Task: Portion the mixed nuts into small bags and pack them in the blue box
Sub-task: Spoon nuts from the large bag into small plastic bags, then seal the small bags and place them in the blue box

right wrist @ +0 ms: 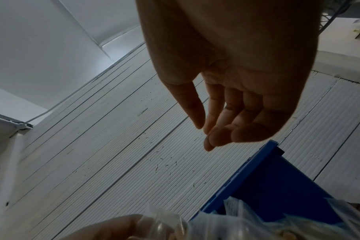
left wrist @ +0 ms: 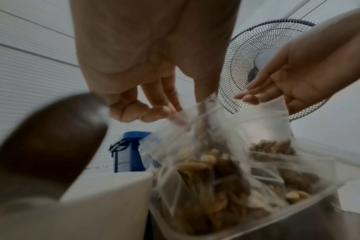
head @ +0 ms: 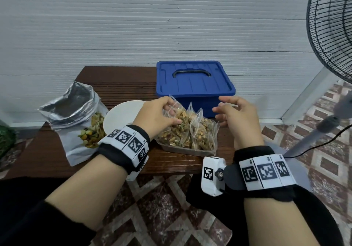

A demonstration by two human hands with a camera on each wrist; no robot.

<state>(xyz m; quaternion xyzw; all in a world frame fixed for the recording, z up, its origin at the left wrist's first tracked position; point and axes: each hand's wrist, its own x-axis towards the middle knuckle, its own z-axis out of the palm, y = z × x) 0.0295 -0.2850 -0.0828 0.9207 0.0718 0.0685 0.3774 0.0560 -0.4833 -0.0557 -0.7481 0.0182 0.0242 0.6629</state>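
Bags of mixed nuts [head: 187, 131] stand packed together in a metal tray [head: 190, 150] at the desk's [head: 118, 82] near edge. The left hand [head: 154, 115] reaches in from 8 o'clock, its grip pinched on the top of one small bag [head: 176, 106]. The right hand [head: 238, 115] hovers at 3 o'clock of the tray, fingers loosely spread, holding nothing. At 12 o'clock sits the blue box [head: 194, 83], lid on. A white bowl [head: 122, 116] and big nut pouch [head: 80, 120] lie toward 9 o'clock.
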